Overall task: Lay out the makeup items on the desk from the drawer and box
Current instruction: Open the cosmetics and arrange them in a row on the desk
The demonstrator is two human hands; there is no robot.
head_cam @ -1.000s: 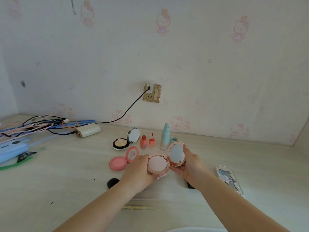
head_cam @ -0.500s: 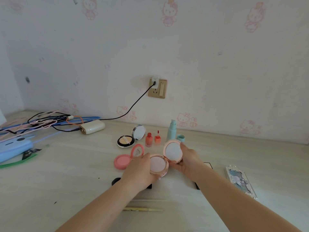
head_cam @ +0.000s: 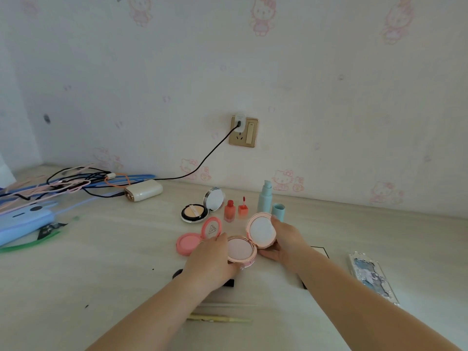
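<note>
A round rose-gold compact (head_cam: 249, 241) lies open, pale pink pan showing, lid upright. Left hand (head_cam: 211, 259) grasps its base, right hand (head_cam: 285, 240) its lid, just right of the blush (head_cam: 195, 239).

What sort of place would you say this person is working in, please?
Probably a bedroom desk at home: cartoon-cat wallpaper behind a pale wooden desk, opened makeup such as the pink blush compact, and a tangle of charging cables.

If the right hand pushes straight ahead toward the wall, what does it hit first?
Most likely the small teal cap just beyond the right hand, which holds the open compact; the teal bottle stands slightly left. Depth is uncertain.
</note>
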